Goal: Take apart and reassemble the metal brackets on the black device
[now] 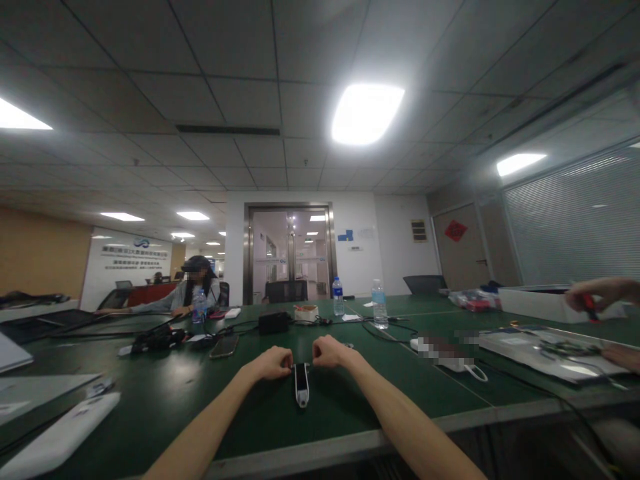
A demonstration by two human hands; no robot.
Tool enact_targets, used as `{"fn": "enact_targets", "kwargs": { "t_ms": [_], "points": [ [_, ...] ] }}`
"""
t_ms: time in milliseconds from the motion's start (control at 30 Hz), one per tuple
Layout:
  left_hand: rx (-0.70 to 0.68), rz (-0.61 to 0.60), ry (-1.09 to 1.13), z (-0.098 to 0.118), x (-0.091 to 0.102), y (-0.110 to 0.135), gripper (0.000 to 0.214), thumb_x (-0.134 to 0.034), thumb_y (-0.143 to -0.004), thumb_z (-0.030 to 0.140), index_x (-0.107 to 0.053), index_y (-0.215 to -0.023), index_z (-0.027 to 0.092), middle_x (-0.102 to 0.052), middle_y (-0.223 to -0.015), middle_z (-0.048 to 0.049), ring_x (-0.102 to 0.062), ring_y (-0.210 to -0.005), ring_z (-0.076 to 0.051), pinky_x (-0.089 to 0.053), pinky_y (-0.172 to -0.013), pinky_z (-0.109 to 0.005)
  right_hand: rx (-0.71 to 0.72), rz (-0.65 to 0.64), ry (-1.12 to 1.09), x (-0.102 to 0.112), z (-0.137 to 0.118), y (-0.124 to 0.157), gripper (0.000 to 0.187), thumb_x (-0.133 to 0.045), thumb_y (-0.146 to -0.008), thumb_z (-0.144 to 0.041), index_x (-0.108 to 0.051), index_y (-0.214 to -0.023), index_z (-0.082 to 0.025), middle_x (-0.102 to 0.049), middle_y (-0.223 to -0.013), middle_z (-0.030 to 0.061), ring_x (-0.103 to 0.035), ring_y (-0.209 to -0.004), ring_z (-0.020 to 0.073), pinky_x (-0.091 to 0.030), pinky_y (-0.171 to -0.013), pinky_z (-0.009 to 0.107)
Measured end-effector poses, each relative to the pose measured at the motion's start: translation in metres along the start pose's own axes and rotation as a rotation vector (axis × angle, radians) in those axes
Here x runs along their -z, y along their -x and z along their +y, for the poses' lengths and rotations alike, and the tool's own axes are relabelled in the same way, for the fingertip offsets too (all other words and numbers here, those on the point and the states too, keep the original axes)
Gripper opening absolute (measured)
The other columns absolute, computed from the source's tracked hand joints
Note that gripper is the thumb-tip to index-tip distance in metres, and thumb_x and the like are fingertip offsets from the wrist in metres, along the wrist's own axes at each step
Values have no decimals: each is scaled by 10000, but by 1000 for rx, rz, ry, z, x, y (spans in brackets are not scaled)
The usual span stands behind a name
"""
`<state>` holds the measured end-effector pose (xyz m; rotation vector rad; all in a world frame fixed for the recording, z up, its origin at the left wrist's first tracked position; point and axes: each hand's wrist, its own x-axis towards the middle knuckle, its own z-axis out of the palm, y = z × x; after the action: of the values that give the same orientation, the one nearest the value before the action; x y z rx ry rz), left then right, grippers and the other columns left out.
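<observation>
On the green table (350, 400) in front of me lies a narrow white device (302, 393) with a dark strip along its top, its rounded end towards me. My left hand (275, 362) is at its far left side, fingers curled and closed. On the opposite side, my right hand (327, 350) is also closed, with its fingertips close to the device's far end. Whether either hand touches the device or pinches a small part is too small to tell.
Beyond my hands are a black box (273, 323), a phone (225, 346), tangled cables (157, 337) and water bottles (379, 305). A white power bank-like block (443, 357) lies at right. Another person's hand (603, 297) holds a red object there; a person (197, 287) sits far left.
</observation>
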<state>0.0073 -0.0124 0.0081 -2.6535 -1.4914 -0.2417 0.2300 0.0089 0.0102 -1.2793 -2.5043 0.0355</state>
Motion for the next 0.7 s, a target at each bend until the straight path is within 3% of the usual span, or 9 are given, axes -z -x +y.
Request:
{"fn": "enact_targets", "kwargs": {
  "t_ms": [367,533,700],
  "points": [
    [20,-6,8,0,1,0,150,-596,-742,251,-653,-869,195,-681,-882,-28,-620,-808,-180,-432,-650,-231,74,27,-50,-6,1,-5,172,-612,-692,-217,-704,-830,-169,-710,-818,30,-610,-690,129,-391,-566,186],
    [35,8,49,2,8,2,203,-618,-718,258,-644,-908,190,-670,-902,-20,-607,-828,-181,-438,-670,-232,133,138,-103,-6,-5,-3,162,-603,-701,-206,-682,-835,-161,-698,-806,21,-593,-685,120,-389,-582,183],
    [5,97,146,5,16,2,267,-623,-725,279,-629,-968,169,-656,-916,-18,-586,-803,-162,-432,-685,-225,216,246,-218,-14,-12,-7,171,-589,-701,-159,-670,-851,-154,-680,-775,4,-582,-672,104,-388,-590,170]
  ]
}}
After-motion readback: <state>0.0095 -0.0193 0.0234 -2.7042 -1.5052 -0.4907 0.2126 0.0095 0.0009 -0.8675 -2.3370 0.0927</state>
